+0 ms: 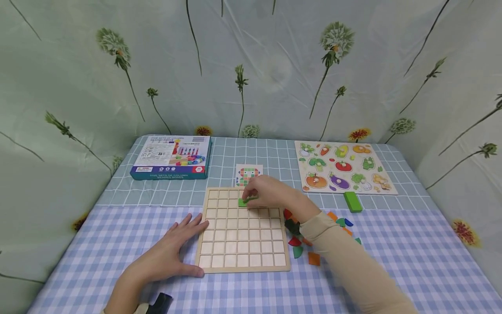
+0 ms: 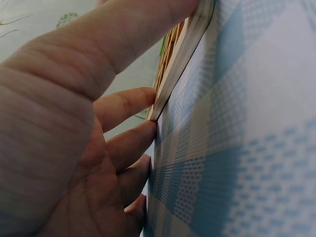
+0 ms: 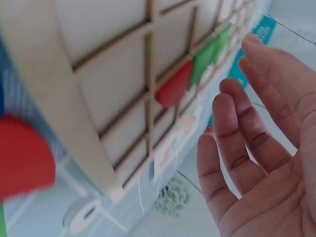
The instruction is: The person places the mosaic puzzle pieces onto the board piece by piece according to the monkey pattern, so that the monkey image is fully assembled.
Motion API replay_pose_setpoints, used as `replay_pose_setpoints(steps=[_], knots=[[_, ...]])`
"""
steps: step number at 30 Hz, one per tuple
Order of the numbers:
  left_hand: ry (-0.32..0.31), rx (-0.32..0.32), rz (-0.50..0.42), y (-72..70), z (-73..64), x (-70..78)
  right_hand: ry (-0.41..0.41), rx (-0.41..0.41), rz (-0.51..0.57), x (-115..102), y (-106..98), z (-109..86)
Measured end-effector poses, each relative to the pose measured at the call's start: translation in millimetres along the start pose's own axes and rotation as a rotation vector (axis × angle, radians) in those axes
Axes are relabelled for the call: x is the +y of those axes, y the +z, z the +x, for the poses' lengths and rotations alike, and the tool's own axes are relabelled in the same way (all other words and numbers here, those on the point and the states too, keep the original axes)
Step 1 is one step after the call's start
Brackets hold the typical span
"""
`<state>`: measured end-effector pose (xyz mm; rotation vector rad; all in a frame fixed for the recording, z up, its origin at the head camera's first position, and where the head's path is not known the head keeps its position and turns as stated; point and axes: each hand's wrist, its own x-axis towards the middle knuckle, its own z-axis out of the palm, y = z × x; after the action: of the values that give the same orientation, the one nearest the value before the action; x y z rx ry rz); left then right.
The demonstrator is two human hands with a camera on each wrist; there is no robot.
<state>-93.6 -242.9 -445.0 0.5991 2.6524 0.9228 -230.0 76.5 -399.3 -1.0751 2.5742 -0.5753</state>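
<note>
A wooden grid board [image 1: 243, 248] lies in front of me on the checked cloth. My left hand [image 1: 168, 250] rests at its left edge, thumb near the lower corner and fingers spread, touching the side. Over the upper rows is my right hand [image 1: 266, 192], fingers bent. Below its fingertips a green piece [image 1: 241, 203] sits in a cell. The right wrist view shows green pieces [image 3: 210, 54] and a red piece [image 3: 174, 88] on the grid, with the fingers just off them and nothing visible between them. In the head view the hand hides the red piece.
Loose orange, red, green and blue pieces [image 1: 313, 258] lie right of the board, partly under my right sleeve. Behind it is a pattern card [image 1: 249, 170]. A boxed set [image 1: 168, 174], a vegetable peg puzzle [image 1: 345, 168] and a green block [image 1: 353, 202] stand around.
</note>
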Motion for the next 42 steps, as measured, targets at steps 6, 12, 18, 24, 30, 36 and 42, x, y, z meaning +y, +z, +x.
replay_pose_setpoints(steps=[6, 12, 18, 24, 30, 36, 42], knots=[[0.003, 0.000, -0.011, -0.2, -0.1, 0.4, 0.094, 0.034, 0.071, 4.7, -14.2, -23.6], [0.007, 0.003, -0.011, 0.3, -0.4, 0.1, 0.161, 0.018, 0.069, 17.5, -23.5, -47.6], [-0.001, -0.004, -0.009, 0.4, -0.4, -0.1, 0.217, -0.001, 0.067, 33.5, -23.4, -67.8], [-0.007, -0.010, 0.002, 0.0, 0.1, 0.6, 0.276, -0.019, 0.094, 47.1, -20.3, -86.9], [-0.015, -0.017, 0.001, -0.6, 0.2, 1.0, 0.279, -0.021, 0.101, 56.3, -18.0, -100.7], [-0.008, -0.017, 0.001, -0.4, 0.0, 0.8, 0.296, -0.022, 0.127, 57.6, -15.9, -108.4], [-0.008, -0.016, 0.002, -0.7, -0.2, 1.6, 0.250, -0.008, 0.136, 59.5, -12.0, -112.7]])
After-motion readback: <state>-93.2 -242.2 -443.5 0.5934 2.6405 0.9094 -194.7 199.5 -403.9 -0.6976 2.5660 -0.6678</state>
